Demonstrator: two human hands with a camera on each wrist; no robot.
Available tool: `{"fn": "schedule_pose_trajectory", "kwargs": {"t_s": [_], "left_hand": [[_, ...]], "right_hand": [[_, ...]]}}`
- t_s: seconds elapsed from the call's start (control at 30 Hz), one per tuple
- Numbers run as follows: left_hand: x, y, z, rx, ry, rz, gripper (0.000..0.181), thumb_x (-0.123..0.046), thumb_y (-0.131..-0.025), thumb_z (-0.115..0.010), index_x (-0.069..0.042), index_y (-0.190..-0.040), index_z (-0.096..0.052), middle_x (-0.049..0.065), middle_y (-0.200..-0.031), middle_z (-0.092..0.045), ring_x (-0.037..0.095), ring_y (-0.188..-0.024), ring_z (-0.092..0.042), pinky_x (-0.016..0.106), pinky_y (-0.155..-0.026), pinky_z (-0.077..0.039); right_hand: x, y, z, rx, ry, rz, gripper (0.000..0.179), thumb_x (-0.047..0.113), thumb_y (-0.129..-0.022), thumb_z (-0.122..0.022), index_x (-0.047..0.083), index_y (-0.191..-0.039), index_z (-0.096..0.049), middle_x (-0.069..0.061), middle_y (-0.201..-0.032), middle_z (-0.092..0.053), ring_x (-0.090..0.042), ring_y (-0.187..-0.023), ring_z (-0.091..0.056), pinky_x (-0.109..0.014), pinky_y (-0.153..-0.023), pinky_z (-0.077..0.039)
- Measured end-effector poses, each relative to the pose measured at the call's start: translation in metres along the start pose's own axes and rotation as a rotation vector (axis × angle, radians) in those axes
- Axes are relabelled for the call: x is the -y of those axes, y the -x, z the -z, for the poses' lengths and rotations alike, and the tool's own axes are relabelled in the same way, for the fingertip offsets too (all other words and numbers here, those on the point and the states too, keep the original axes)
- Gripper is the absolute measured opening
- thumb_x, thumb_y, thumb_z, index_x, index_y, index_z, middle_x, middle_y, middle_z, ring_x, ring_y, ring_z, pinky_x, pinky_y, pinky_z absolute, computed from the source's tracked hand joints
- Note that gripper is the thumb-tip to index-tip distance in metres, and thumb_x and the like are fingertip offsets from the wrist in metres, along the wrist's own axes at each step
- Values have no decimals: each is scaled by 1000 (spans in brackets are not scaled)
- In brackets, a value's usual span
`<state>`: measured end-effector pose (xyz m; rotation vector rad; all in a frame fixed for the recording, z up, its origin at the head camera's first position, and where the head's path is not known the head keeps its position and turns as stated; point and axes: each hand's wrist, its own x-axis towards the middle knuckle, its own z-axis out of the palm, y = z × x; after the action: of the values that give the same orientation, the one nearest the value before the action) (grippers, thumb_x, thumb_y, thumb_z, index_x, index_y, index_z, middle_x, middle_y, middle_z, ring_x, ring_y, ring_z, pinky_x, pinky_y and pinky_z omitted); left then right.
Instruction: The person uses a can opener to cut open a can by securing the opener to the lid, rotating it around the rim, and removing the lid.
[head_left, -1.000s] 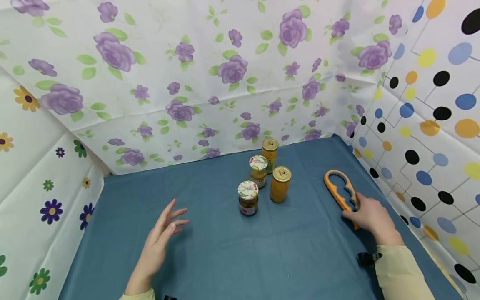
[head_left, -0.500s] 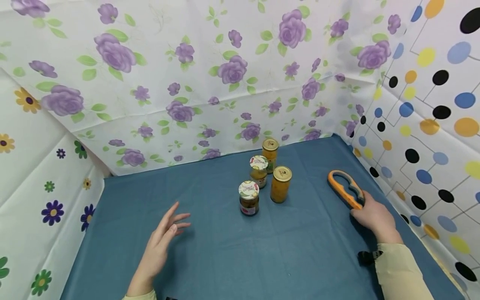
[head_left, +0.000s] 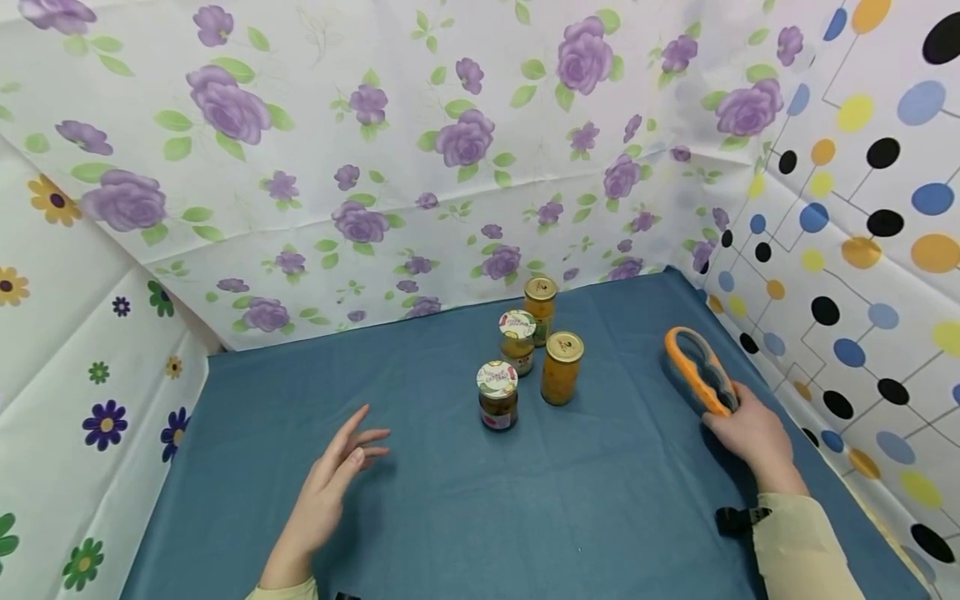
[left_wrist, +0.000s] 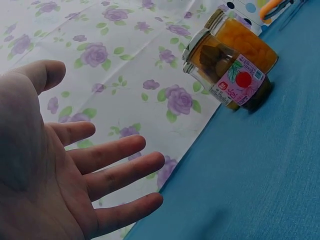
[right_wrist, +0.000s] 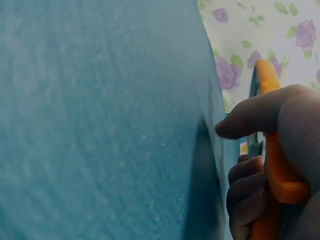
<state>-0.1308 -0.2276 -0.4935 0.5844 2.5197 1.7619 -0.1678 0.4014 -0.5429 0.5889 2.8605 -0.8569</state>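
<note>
At the right of the head view, my right hand [head_left: 757, 437] grips the lower end of an orange and grey jar opener [head_left: 688, 375], its looped end tilted up off the cloth. The right wrist view shows fingers curled round the orange handle [right_wrist: 281, 167]. My left hand [head_left: 322, 487] hovers over the cloth at left with fingers spread, holding nothing. Between the hands stand a dark jar with a patterned white lid [head_left: 498, 408], a similar jar [head_left: 517, 348] behind it, and two gold-lidded jars of orange contents, one nearer [head_left: 560, 377] and one farther [head_left: 539, 315].
A blue cloth [head_left: 450, 517] covers the table. Floral sheeting [head_left: 405, 192] rises at the back, with a dotted sheet [head_left: 847, 275] along the right side and a flowered one [head_left: 90, 367] at the left.
My right hand has taken a fuller grip on the jar opener, whose loop has shifted right and risen off the cloth. The left hand has drifted slightly right. The jars have stayed put.
</note>
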Motion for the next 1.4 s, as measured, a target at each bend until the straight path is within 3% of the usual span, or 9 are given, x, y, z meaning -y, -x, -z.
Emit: {"fn": "schedule_pose_trajectory", "kwargs": {"t_s": [0.23, 0.43, 0.67, 0.9, 1.03, 1.2, 1.4], "left_hand": [[-2, -2, -1, -6, -4, -1, 54, -12, -119, -34, -23, -171, -27, 21, -147, -60, 34, -124, -67, 41, -101, -56], [-6, -8, -5, -8, 0, -10, 53, -13, -119, -35, -23, -171, -27, 21, -147, -60, 34, -124, -67, 42, -101, -56], [-12, -19, -19, -4, 42, -57, 54, -10, -118, -33, -21, -171, -28, 20, -148, -60, 38, -125, -66, 48, -103, -55], [-15, -37, -42, -8, 63, -112, 53, -9, -118, -32, -18, -170, -30, 20, -151, -58, 41, -129, -62, 54, -103, -54], [-14, -47, -60, -20, 114, -59, 54, -12, -117, -38, -19, -170, -29, 19, -156, -53, 41, -136, -57, 57, -105, -50], [-6, -59, -87, 0, 243, 18, 62, -17, -115, -48, -15, -171, -23, 21, -164, -41, 45, -148, -43, 66, -115, -38], [1, -77, -121, 8, 341, 123, 77, -14, -110, -59, -13, -172, -14, 23, -172, -24, 43, -158, -25, 65, -123, -27]], "right_hand": [[24, 13, -9, -138, -74, 73, 77, 35, -97, -69, 1, -160, -40, -33, -128, -61, -45, -96, -61, -53, -73, -47], [56, 27, -7, -268, -106, 156, 50, 34, -95, -75, 4, -130, -56, -21, -100, -67, -34, -76, -60, -40, -61, -41], [81, 39, -4, -312, -90, 266, 41, 28, -92, -79, 8, -121, -57, -11, -87, -64, -28, -67, -56, -38, -59, -40], [98, 48, -10, -327, -59, 374, 39, 26, -88, -81, 10, -113, -56, -7, -79, -62, -23, -61, -54, -36, -54, -40], [102, 52, -14, -313, -29, 435, 42, 26, -86, -84, 9, -114, -57, -7, -81, -65, -22, -62, -56, -37, -54, -43], [106, 56, -17, -312, -3, 466, 43, 25, -85, -85, 10, -116, -59, -6, -83, -66, -20, -63, -57, -38, -54, -45], [113, 62, -20, -308, -9, 518, 41, 23, -84, -84, 10, -114, -60, -2, -75, -57, -18, -58, -50, -36, -53, -41]]}}
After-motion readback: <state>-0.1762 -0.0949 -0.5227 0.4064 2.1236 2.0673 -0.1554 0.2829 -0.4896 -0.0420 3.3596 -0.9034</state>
